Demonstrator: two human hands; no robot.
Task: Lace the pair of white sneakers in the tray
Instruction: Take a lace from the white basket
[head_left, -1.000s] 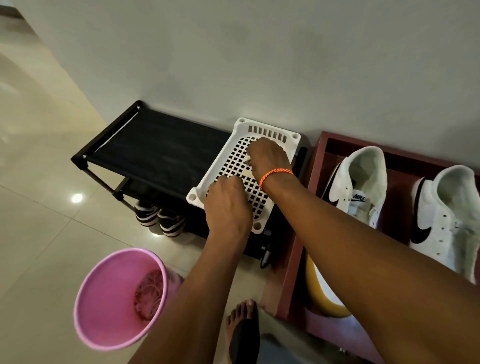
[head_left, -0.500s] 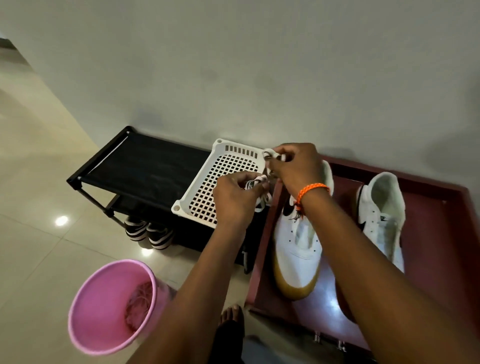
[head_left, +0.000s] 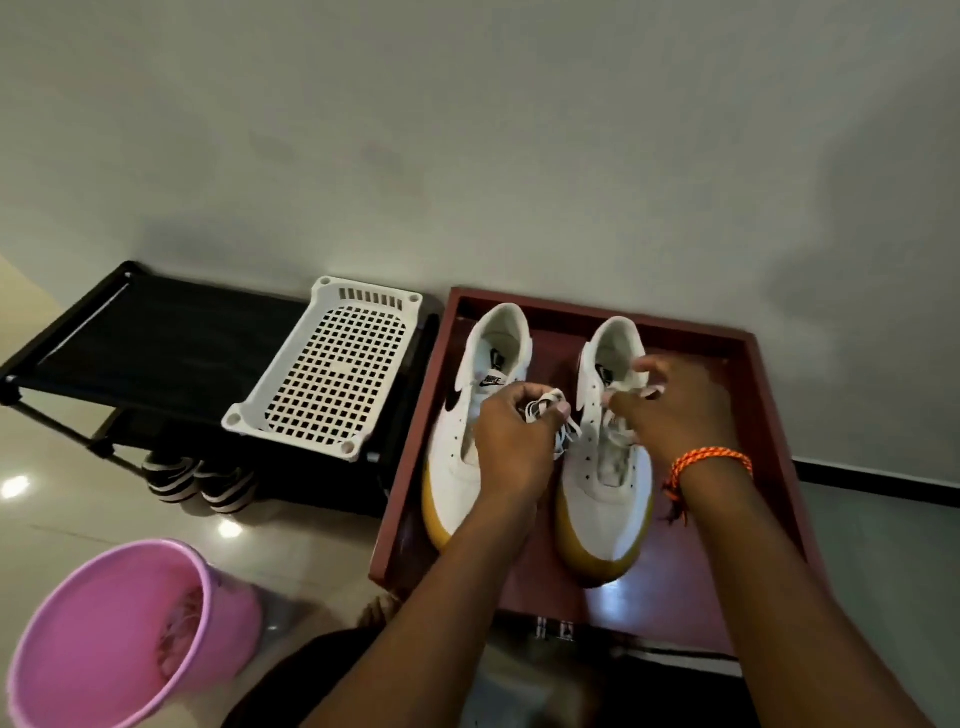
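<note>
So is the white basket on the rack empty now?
Empty: the white basket shows only bare grid. The bundled laces are in the left hand.

White sneakers (head_left: 605, 467) w/ black swoosh, tan soles; maroon tray (head_left: 769, 415); pink bucket (head_left: 93, 623); white grid basket (head_left: 332, 374).

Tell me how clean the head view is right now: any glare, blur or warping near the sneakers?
Head view: dim, soft indoor light; glare spots on the floor tiles and on the tray bed in front of the right sneaker; right hand fingertips motion-blurred; laces in the left hand fairly sharp; wide-angle warping bends the tray rim and wall base.
</note>
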